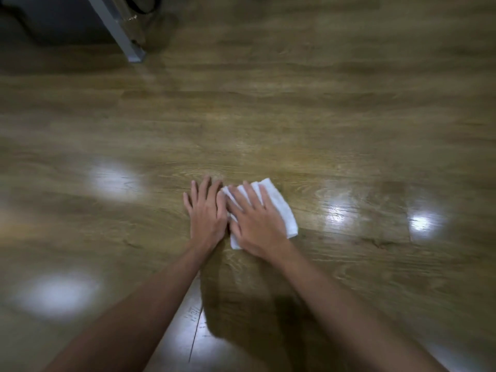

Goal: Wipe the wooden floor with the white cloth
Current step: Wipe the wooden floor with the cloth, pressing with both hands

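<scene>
A folded white cloth point(279, 208) lies flat on the glossy wooden floor point(268, 116) in the middle of the view. My right hand point(255, 221) presses down on the cloth with its fingers spread, covering most of the cloth's left part. My left hand point(206, 210) lies flat on the bare floor right beside it, fingers apart, its edge touching the cloth's left border. Both forearms reach in from the bottom of the frame.
A grey metal furniture leg point(128, 38) stands at the upper left, with a dark object and a black cable behind it. Bright light reflections show on the floor at left and right. My shadow falls between my arms.
</scene>
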